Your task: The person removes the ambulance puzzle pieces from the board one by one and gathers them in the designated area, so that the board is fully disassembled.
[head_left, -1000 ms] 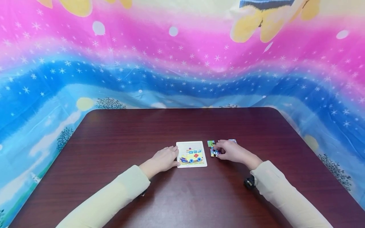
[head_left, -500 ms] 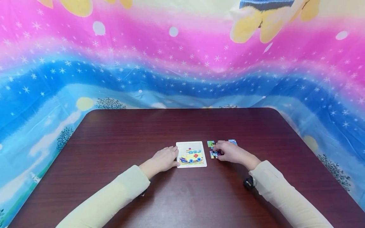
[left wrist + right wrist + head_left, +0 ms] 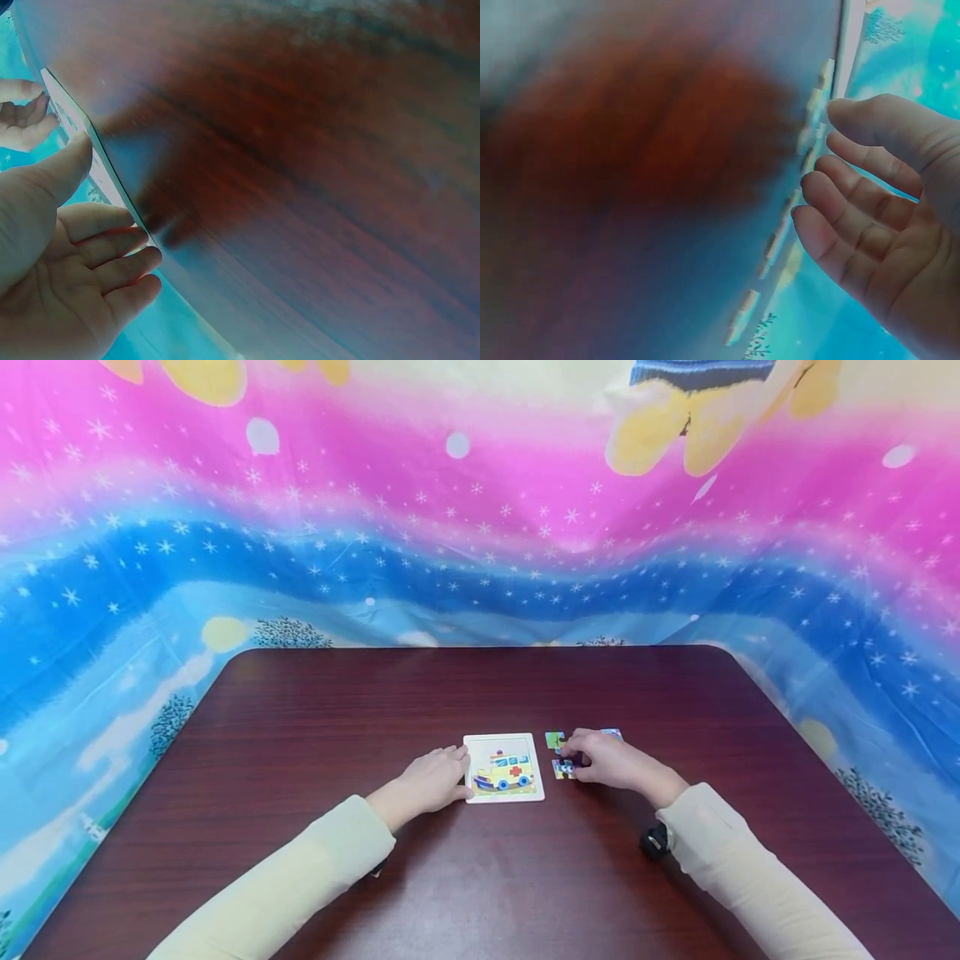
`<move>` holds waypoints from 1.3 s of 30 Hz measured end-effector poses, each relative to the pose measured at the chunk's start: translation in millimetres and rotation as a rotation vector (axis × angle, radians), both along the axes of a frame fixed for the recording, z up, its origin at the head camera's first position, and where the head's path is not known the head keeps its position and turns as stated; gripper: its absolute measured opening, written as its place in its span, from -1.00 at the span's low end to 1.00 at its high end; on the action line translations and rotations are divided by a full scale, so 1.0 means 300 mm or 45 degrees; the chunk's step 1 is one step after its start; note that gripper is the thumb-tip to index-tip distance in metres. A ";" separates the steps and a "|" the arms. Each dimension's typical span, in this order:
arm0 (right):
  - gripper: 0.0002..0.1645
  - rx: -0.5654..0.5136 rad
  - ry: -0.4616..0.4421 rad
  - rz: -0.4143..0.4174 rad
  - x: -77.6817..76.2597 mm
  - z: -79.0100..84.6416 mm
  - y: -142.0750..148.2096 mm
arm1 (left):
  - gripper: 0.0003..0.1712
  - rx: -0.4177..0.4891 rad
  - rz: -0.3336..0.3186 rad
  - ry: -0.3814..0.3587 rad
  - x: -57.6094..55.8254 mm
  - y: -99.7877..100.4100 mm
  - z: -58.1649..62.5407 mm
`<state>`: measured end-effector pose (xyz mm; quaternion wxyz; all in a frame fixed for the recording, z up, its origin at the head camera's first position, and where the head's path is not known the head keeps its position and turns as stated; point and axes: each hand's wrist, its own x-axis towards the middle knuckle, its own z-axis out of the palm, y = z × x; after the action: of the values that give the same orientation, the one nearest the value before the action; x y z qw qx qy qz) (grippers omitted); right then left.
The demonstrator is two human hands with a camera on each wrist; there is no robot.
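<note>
A white-framed puzzle board (image 3: pixel 505 739) with an ambulance picture lies on the table. My left hand (image 3: pixel 431 779) rests against its left edge, fingers extended and thumb at the near corner; the left wrist view shows the hand (image 3: pixel 75 255) beside the thin board edge. My right hand (image 3: pixel 611 758) reaches down over loose puzzle pieces just right of the board. A green piece (image 3: pixel 553 740) and a purple-white piece (image 3: pixel 562 769) show by its fingertips. In the right wrist view, thumb and index tips stand close to piece edges (image 3: pixel 810 139); whether they pinch one is hidden.
Another blue puzzle piece (image 3: pixel 612 732) lies partly hidden behind my right hand. The dark red-brown table (image 3: pixel 480 868) stretches around the board. A colourful printed cloth (image 3: pixel 480 543) hangs past the table's far and side edges.
The purple-white piece has shifted slightly nearer to me beside the right fingertips. My right hand stays over the pieces with small finger movements; the left hand holds its place on the board.
</note>
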<state>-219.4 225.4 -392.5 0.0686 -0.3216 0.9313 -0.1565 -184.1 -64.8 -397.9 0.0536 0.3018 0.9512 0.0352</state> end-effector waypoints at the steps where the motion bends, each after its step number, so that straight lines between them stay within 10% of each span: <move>1: -0.70 -0.007 0.010 -0.003 0.000 0.006 -0.001 | -0.38 -0.007 -0.001 0.003 0.001 0.001 0.000; 13: -0.68 -0.043 0.064 0.028 -0.008 0.071 -0.084 | -0.40 0.014 0.002 0.009 -0.003 -0.001 -0.003; 39: -0.65 -0.013 -0.039 0.129 -0.015 0.024 -0.285 | -0.39 -0.005 -0.010 0.018 -0.005 0.000 -0.003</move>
<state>-223.9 139.9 -385.4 0.0891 -0.3664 0.9118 -0.1625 -185.6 -64.8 -398.8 0.0474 0.3056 0.9505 0.0311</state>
